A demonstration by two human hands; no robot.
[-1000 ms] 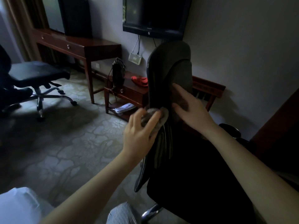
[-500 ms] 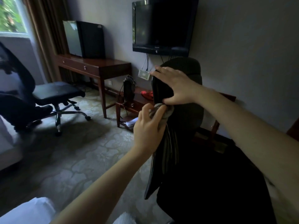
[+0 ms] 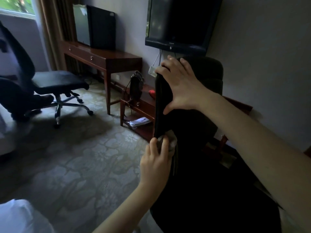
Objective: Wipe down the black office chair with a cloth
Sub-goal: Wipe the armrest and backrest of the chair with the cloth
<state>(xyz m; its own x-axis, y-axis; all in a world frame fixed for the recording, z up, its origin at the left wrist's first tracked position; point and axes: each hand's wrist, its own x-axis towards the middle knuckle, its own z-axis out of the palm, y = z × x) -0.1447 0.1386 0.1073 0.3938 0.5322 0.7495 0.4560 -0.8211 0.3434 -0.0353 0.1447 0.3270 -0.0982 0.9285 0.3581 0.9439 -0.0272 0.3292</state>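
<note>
In the head view, the black office chair stands close in front of the person, right of centre, with its tall backrest turned nearly edge-on so that its narrow left side faces the camera and its dark lower part fills the near right of the scene. The right hand lies spread on the upper backrest, fingers fairly straight and apart with their tips reaching the left edge near the top, thumb stretched downward; it presses against the chair and encloses nothing. Lower on that same left edge, the left hand has its fingers curled round a bunched grey cloth and holds it against the chair's side, the cloth showing just above the fingertips. Both bare forearms reach in from the near side. A patterned carpet covers the floor. At the far left a second office chair with a chrome wheeled base stands beside a window and a brown curtain. Against the far wall is a wooden desk carrying a black box-shaped unit, and to its right a television hangs on the wall above the chair. Between desk and chair sits a low wooden table with a black bag and something red on top and papers on its lower shelf. White fabric shows in the near left corner.
</note>
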